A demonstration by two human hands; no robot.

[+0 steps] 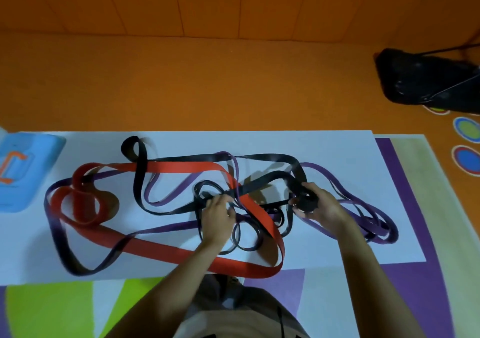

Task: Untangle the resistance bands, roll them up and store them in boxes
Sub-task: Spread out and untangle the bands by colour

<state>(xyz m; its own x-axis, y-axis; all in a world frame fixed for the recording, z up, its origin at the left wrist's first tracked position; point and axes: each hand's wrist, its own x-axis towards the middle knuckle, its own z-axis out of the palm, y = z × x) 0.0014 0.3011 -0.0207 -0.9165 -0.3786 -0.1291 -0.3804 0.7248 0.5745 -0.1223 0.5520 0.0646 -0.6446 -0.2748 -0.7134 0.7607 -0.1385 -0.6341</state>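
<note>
The white sheet (337,150) on the floor mat (415,272) carries the whole tangle. The wide red band (181,167) loops across its left and middle, the purple band (384,237) trails right, and the black band (259,157) weaves through both. My left hand (217,218) pinches the black band mid-tangle. My right hand (319,205) has its grip clenched round a rolled black coil (306,204).
</note>
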